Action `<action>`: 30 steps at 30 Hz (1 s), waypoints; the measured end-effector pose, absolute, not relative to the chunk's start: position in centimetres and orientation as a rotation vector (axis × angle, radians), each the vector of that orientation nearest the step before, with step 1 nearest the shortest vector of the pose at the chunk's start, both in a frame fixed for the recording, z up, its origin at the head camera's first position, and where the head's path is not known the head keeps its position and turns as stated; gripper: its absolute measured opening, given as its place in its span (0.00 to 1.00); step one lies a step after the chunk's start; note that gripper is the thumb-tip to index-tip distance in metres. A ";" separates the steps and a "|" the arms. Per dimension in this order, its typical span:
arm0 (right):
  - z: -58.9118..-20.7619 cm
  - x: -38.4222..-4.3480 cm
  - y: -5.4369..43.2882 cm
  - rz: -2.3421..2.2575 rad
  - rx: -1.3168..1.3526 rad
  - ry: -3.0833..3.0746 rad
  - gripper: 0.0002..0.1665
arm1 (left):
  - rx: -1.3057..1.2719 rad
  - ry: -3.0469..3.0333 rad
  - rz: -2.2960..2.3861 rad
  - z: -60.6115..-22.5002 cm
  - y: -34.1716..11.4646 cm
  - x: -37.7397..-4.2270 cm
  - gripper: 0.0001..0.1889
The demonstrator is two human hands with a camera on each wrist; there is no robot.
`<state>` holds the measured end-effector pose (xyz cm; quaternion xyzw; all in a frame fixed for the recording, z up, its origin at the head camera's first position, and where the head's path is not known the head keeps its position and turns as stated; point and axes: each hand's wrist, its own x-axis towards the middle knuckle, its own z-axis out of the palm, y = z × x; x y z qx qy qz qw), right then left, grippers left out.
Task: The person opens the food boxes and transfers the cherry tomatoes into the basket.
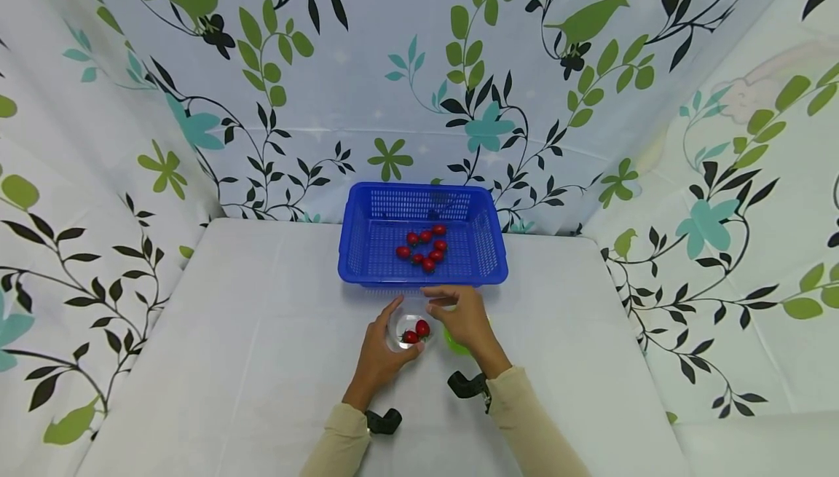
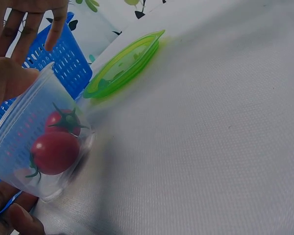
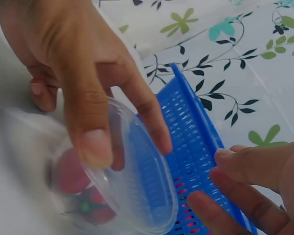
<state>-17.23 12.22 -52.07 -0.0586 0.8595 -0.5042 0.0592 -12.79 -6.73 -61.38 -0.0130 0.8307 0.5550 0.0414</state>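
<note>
My left hand (image 1: 382,349) grips a clear plastic cup (image 2: 24,132) from its left side, fingers and thumb around the wall. Inside the cup lie two red cherry tomatoes (image 1: 422,328) with green stems. Just right of the cup hovers my right hand (image 1: 462,320), fingers loosely bent and nothing seen between them. In the right wrist view, those fingers (image 3: 245,196) are apart from the cup rim. A bright green lid (image 2: 125,68) lies on the table, partly covered by the right hand in the head view.
Behind the hands stands a blue perforated basket (image 1: 347,244) with several cherry tomatoes (image 1: 428,265) on its bottom. White cloth covers the table (image 1: 275,331). Leaf-patterned curtains (image 1: 393,98) hang at the back and on both sides.
</note>
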 end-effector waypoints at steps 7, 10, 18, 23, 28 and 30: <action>-53.3 -16.5 11.6 -1.470 -0.193 2.577 0.18 | -0.021 2.562 1.690 -61.5 -6.8 -12.8 0.51; -53.5 -16.3 11.3 -1.447 -0.201 2.568 0.18 | -0.008 2.565 1.700 -61.6 -6.8 -12.8 0.51; -53.8 -16.0 10.6 -1.379 -0.184 2.617 0.19 | 0.020 2.576 1.701 -61.4 -6.8 -12.9 0.51; -53.3 -15.6 10.1 -1.340 -0.191 2.641 0.20 | 0.034 2.594 1.708 -61.2 -6.9 -13.0 0.51; -52.9 -15.4 9.6 -1.267 -0.203 2.667 0.20 | 0.029 2.595 1.692 -61.1 -6.9 -13.0 0.51; -52.8 -15.4 9.4 -1.232 -0.208 2.666 0.19 | 0.029 2.592 1.691 -61.1 -6.8 -13.0 0.51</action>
